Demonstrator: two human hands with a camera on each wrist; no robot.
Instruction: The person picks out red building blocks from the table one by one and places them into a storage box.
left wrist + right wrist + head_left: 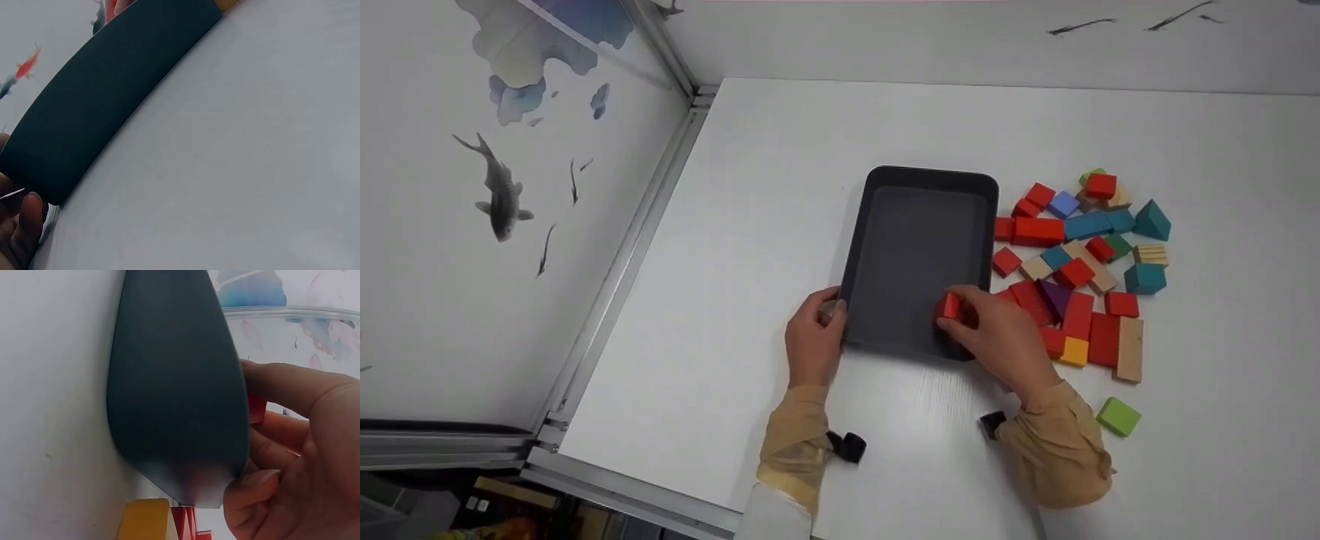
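left hand point(812, 339): grips the near-left corner of the dark tray point(919, 225), thumb over the rim, fingers curled round the outside wall. Left wrist view shows fingertips point(25, 222) at that corner against the outer wall.
right hand point(999, 335): grip pinches a small red block point(949, 306) between thumb and fingers, held over the tray's near-right corner. Cannot tell whether the block touches the tray floor.
red block, right wrist view: only a red sliver point(256, 410) shows between the fingers, behind the tray's edge.
tray: rectangular, dark grey, rounded corners, flat on the white counter point(780, 187), long axis running away from the person. Nothing else visible inside it.
block pile point(1076, 255): just right of the tray, loose spread of wooden blocks in red, teal, blue, purple, yellow, green and bare wood. Nearest red ones touch or nearly touch the tray's right wall.
teal wedge point(1152, 220): far-right edge of the pile.
bare-wood plank point(1130, 349): near-right edge of the pile, beside a yellow cube point(1075, 351).
green block point(1117, 416): lies apart from the pile, near the right sleeve point(1061, 450).
sleeves: tan, both forearms over the counter's near edge.
left wall point(502, 195): white panel with painted fish, aluminium frame along the counter's left edge.
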